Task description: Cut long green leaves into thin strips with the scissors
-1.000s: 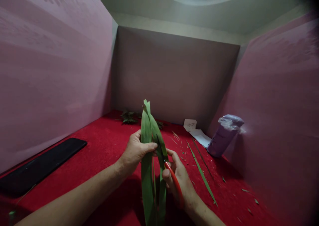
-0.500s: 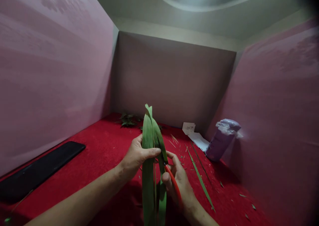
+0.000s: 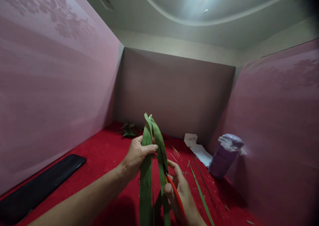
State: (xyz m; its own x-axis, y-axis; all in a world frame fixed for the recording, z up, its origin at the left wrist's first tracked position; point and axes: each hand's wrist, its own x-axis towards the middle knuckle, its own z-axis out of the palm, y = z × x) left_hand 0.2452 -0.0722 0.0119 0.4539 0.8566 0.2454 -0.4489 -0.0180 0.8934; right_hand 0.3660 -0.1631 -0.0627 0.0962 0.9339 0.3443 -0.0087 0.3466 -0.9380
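Note:
Near the middle of the view, my left hand (image 3: 136, 155) pinches a long green leaf (image 3: 146, 183), thumb across its front. The leaf stands upright and is split lengthwise into strips that meet at the top. Wrapped round the red handle of a pair of scissors (image 3: 176, 194) is my right hand (image 3: 183, 189), lower and to the right. The dark blades point up and lie against the right-hand strip (image 3: 161, 146). Whether they are cutting into it cannot be made out.
A black slab (image 3: 45, 183) lies at the left on the red cloth (image 3: 107, 153). Leafy sprigs (image 3: 129, 129) lie at the back. To the right are white papers (image 3: 201, 154), thin sticks (image 3: 175, 151), a narrow leaf strip (image 3: 200, 192) and a purple plastic-wrapped package (image 3: 225, 159).
The view has tilted up, so the surroundings sit lower. The right-hand strip has spread away from the wider left part, and the scissors have shifted slightly down with my right hand.

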